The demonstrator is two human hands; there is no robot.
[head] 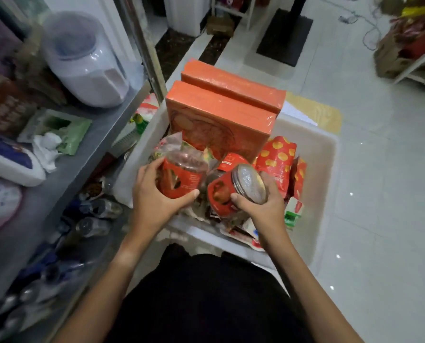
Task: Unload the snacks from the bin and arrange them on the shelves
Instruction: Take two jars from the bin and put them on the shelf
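Lower centre of frame, white bin (pixel 313 174) on the floor, still well stocked.

- Left hand (pixel 154 194): curled round a clear snack pouch (pixel 181 174) with a red label. Likely light, soft and crinkly; hold by the body, not the top seal.
- Right hand (pixel 263 206): wrapped round a red-labelled jar (pixel 227 194) lying tilted, clear lid (pixel 249 183) facing up. Rigid, probably heavier and smooth-sided; grip the barrel rather than the lid.
- Beyond, right: red pouches with yellow spots (pixel 278 159), pliable.
- Far end: two orange boxes (pixel 221 112), film-wrapped, stiff, likely slippery; take by the edges.
- Left of frame: metal shelf (pixel 87 154), partly filled.
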